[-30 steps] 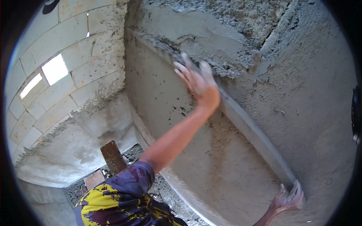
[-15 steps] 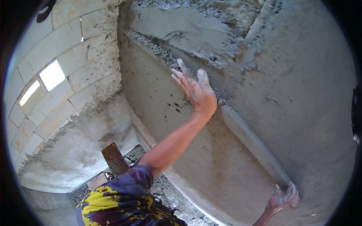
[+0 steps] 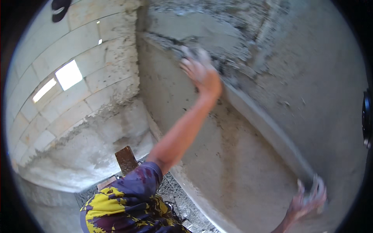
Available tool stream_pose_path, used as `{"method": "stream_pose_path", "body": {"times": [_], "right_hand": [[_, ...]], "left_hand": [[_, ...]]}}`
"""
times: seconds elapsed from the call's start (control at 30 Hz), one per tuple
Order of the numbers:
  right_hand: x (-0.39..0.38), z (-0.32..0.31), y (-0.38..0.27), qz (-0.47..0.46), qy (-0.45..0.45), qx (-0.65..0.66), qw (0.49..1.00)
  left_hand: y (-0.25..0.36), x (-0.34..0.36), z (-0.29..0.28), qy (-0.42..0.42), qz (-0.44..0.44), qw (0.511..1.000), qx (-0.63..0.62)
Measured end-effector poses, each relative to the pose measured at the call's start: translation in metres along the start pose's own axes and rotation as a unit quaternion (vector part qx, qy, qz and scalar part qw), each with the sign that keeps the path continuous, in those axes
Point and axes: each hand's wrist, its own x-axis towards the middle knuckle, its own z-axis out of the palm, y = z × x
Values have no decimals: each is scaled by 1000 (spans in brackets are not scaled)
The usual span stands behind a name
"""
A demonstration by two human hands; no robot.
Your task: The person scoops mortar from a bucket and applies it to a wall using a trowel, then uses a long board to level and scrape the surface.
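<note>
My left hand (image 3: pixel 200 72) is raised along the wall, its blurred fingers spread against the upper part of a long grey straightedge (image 3: pixel 268 128) that crosses the plastered wall (image 3: pixel 318 85) diagonally. My right hand (image 3: pixel 309 194) grips that bar's lower end at the lower right, thumb and fingers on either side. Rough, partly smoothed wet mortar (image 3: pixel 198 25) lies above the bar. Below it is a smoother grey surface (image 3: pixel 248 182) with dark flecks and a brownish stain. My left forearm, in a purple-and-yellow sleeve, reaches up from the lower edge.
A block wall (image 3: pixel 97 66) with small bright openings stands at the left, above a rendered lower band (image 3: pixel 77 155). A brown board (image 3: pixel 126 159) leans at its foot beside rubble (image 3: pixel 173 190). A white-edged ledge runs along the bottom of the right wall.
My left hand has slid a little up along the straightedge, and my right hand has shifted slightly up with its lower end. The whole view has also swung slightly.
</note>
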Motion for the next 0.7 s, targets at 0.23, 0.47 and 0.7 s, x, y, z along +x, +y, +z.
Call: {"method": "stream_pose_path", "body": {"times": [0.23,0.47,0.7], "right_hand": [[7,-8,-20,66,-52,5,996],[89,13,-64,-72,-57,-109,990],[-36,-14,21,-22,-104,-149,983]], "left_hand": [[24,11,-19,7,-2,1000,-17],[13,92,-16,6,-69,997,-42],[20,-15,-15,-18,-16,1000,-18]]}}
